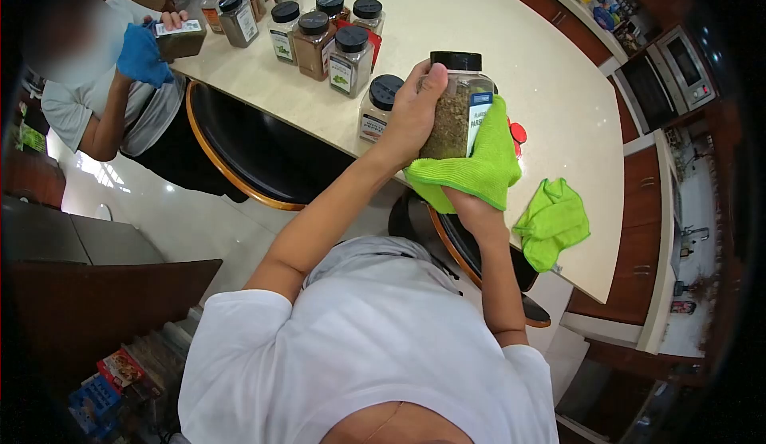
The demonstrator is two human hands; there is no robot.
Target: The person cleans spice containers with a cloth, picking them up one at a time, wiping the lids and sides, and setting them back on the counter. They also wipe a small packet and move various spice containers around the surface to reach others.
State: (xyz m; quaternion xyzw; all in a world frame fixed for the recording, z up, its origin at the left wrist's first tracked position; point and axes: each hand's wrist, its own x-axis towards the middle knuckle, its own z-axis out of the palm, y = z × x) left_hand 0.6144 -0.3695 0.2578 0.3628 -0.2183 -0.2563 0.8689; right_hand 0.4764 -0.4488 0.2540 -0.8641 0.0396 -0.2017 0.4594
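The left hand [416,115] grips the jar [452,121] around its side below the lid [456,61], above the surface [467,17]; the right hand [474,206] is under the cloth [485,161] against it, fingers hidden, grip unclear. The jar looks stiff, fairly light and probably slick, best held around its body.

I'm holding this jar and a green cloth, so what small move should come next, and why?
Perhaps rub the green cloth up the labelled side of the jar: your left hand grips it near the black lid, and the cloth, hiding most of your right hand, already rests against that side.
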